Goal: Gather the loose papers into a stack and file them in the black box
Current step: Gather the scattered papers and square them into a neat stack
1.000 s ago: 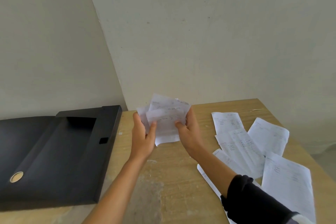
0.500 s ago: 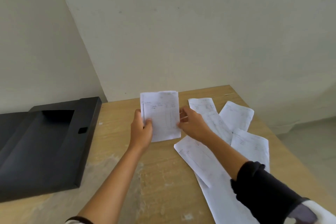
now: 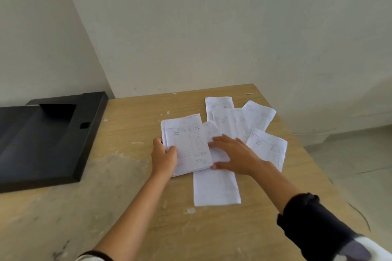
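A squared-up stack of printed white papers point(image 3: 187, 142) lies low over the wooden table point(image 3: 131, 207), and my left hand point(image 3: 164, 155) grips its left edge. To its right, my right hand point(image 3: 234, 155) rests with spread fingers on a loose sheet point(image 3: 216, 186), its thumb touching the stack's lower right corner. Several more loose sheets point(image 3: 257, 118) fan out beyond my right hand. The open black box point(image 3: 42, 140) lies flat at the table's left side, with nothing inside it.
The table stands in a corner between two pale walls. Its right edge runs diagonally past the loose sheets, with the floor point(image 3: 350, 154) beyond. Bare, scuffed wood separates the box from the papers.
The stack went from held upright between both hands to lowered near the table. My right hand let go of it and settled flat on the loose sheets to its right.
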